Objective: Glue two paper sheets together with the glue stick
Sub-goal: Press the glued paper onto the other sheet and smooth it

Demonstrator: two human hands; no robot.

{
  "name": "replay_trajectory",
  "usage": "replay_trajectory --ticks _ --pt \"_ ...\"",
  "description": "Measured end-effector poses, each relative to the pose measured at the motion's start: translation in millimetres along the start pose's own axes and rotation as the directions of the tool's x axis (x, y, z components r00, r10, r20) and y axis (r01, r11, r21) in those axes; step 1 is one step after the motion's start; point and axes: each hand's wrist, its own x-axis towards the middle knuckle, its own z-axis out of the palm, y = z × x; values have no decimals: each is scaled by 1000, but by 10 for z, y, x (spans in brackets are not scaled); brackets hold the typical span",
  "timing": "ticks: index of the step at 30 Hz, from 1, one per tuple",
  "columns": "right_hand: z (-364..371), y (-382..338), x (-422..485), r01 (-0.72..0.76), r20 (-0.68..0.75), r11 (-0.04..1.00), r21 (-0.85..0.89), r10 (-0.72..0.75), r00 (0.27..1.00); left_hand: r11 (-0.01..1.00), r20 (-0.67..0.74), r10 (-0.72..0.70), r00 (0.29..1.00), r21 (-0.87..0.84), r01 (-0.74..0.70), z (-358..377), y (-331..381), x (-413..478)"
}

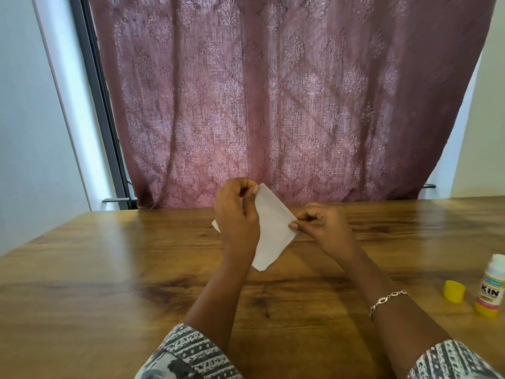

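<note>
Paper (270, 228), white, is held in the air above the wooden table (109, 269), between 2 hands. The left hand (236, 214) pinches its upper corner and the right hand (321, 225) pinches its right corner. Whether it is 1 sheet or 2, I cannot tell. Its lower corner hangs free. 1 glue stick (490, 288) stands upright well apart at the right, with 1 yellow cap (454, 290) just beside it.

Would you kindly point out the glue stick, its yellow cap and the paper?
glue stick (490, 291), head view, its printed label.
yellow cap (454, 290), head view, its side.
paper (272, 228), head view, its bare middle.
</note>
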Motion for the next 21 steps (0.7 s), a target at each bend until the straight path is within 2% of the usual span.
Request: replay_trajectory --ticks 3,6,8,12,16,18,19,21 --pt "-22 46 4 -68 -44 991 111 74 996 991 -35 -108 994 -80 105 -22 -32 23" --pt "-50 84 7 -128 -147 939 321 182 972 959 -44 -226 973 -185 214 -13 -37 11" --pt "-67 111 1 -137 -190 906 401 228 955 938 -21 -268 963 -233 256 9 -47 -16" --pt "-91 95 8 -153 -211 918 366 242 947 888 36 -364 931 -287 358 49 -104 -73" --pt "-114 34 28 -96 -291 955 282 180 940 862 10 -413 911 -318 395 59 -108 -91" --pt "-119 9 31 -79 -320 974 215 147 936 884 -22 -399 917 -273 378 45 -55 -105" --pt "-122 7 30 -72 -337 979 193 135 932 923 -59 -348 936 -199 331 26 -31 -109" --pt "-132 2 32 -60 -360 989 134 105 927 993 -102 -98 990 55 104 -3 -4 -97"
